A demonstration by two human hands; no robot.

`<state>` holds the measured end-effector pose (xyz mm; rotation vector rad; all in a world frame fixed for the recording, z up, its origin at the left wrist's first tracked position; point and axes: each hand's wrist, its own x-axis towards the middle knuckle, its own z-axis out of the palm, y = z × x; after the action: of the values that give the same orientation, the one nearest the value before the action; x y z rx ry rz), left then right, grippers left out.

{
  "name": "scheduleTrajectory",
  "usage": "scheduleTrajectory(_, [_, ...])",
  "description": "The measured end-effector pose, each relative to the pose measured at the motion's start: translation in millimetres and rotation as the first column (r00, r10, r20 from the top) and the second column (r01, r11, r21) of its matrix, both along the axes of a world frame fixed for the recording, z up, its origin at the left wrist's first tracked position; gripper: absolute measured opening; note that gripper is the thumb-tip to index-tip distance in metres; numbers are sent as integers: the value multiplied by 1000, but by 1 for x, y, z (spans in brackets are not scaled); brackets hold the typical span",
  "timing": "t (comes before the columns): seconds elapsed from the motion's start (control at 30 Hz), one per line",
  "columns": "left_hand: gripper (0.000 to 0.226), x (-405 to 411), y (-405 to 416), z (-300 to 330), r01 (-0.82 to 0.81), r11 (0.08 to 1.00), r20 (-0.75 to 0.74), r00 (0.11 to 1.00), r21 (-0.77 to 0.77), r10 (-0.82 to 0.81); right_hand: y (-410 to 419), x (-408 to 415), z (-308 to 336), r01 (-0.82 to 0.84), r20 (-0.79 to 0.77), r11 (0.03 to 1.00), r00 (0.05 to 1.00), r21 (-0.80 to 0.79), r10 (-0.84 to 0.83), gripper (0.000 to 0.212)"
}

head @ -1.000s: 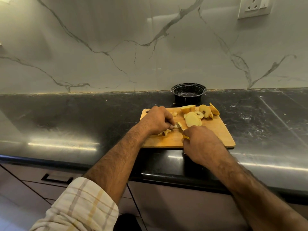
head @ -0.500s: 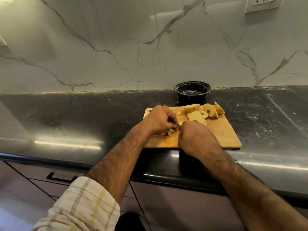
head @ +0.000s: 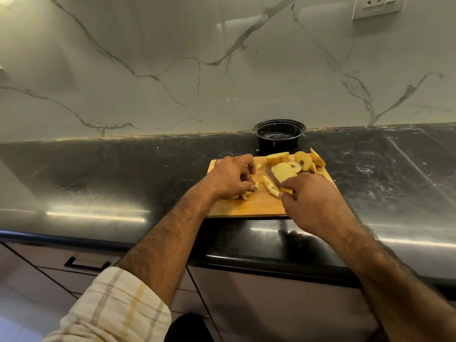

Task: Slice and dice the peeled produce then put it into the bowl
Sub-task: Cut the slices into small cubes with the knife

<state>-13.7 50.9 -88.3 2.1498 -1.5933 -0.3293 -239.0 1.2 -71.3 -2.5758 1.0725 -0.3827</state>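
Dark stone bench carried a cutting board (head: 249, 206). On it, strips (head: 269, 187) were pinned by the left hand (head: 232, 177); a knife (head: 274, 178) was gripped by the right hand (head: 311, 201). Behind the board, the bowl (head: 278, 134) was seen. Fingertips should be kept curled clear of the blade.

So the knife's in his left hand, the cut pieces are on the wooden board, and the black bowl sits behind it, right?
Not quite: the head view shows the knife in the right hand, not the left. The left hand steadies pieces on the wooden board. The rest holds: cut pieces lie on the board, and the black bowl sits behind it.
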Motion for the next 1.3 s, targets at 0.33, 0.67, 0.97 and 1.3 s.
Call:
scheduleTrajectory(0.33, [37, -6, -4, -5, -5, 998, -27, 1000, -56, 3, -2, -2, -9, 47, -65, 998, 997, 50, -44, 36])
scheduleTrajectory(0.67, [26, -9, 1, -7, 15, 995, -20, 1000, -100, -17, -8, -3, -11, 43, -15, 998, 999, 40, -43, 38])
scheduleTrajectory(0.97, [29, -16, 7, -5, 137, 988, 93, 987, -74, -130, -12, -6, -14, 47, -12, 998, 999, 37, -47, 38])
scheduleTrajectory(1.3, [12, -29, -18, 4, 168, 962, 224, 950, 217, -217, -18, -21, -17, 41, 65, 990, 997, 138, -50, 35])
